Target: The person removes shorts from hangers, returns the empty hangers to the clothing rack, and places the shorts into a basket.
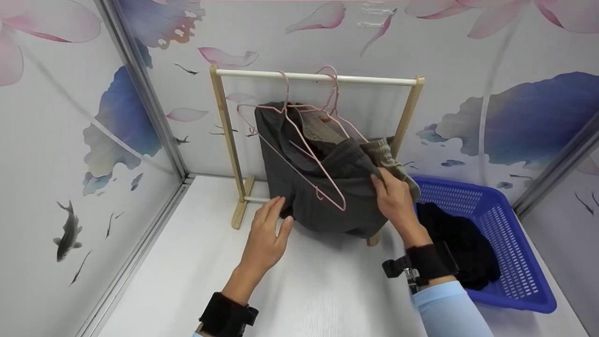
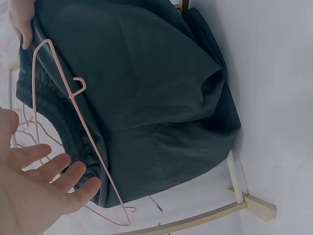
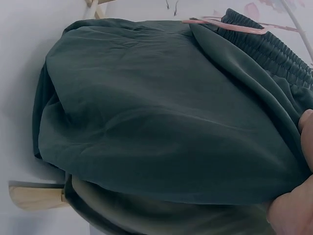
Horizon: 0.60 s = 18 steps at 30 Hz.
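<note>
Dark grey shorts (image 1: 337,217) with an elastic waistband (image 2: 54,110) hang at the front of a small rack. A pink hanger (image 2: 72,96) lies across their front side, hooked over the rail; its link to the waistband is partly hidden. My right hand (image 1: 395,199) pinches the shorts' waist edge at the right, thumb on the near side. Just below the left part of the cloth, my left hand (image 1: 266,238) is held with fingers extended and holds nothing. Behind the grey pair, khaki shorts (image 1: 383,152) hang on another pink hanger (image 1: 336,93).
The rack has a white rail (image 1: 369,80) and wooden legs (image 1: 228,135). To the right stands a blue perforated basket (image 1: 538,299) with black cloth (image 1: 461,248) inside. Patterned panels enclose the white table (image 1: 187,262) on the back and sides.
</note>
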Motion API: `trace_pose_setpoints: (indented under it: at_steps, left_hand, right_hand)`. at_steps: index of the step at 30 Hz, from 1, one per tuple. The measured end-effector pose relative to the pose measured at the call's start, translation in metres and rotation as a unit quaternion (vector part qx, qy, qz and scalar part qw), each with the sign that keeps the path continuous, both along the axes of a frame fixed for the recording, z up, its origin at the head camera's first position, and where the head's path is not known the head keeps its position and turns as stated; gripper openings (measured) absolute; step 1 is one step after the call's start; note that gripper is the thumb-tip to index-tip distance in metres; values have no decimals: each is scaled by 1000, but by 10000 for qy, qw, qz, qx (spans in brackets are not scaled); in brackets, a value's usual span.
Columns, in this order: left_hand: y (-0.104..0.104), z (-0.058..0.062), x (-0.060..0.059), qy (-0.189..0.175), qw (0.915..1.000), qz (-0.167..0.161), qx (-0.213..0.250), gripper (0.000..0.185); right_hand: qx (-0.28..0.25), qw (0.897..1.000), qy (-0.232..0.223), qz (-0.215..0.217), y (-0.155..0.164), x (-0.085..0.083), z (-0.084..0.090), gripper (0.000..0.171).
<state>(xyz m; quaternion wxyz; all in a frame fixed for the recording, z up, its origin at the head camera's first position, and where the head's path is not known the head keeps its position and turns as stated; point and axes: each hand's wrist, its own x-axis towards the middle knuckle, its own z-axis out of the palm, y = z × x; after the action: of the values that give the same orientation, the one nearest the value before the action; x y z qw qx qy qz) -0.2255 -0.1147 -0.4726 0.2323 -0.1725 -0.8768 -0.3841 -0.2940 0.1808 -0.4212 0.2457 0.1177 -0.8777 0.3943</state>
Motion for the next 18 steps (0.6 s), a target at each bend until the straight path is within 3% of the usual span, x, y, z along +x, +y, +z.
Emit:
trace_pose_setpoints:
  at_steps: [18]
  left_hand:
    - [0,-2,0,60,9999,37,-110,51]
  right_hand:
    - [-239,9987,439,-67,16,2,-15,20]
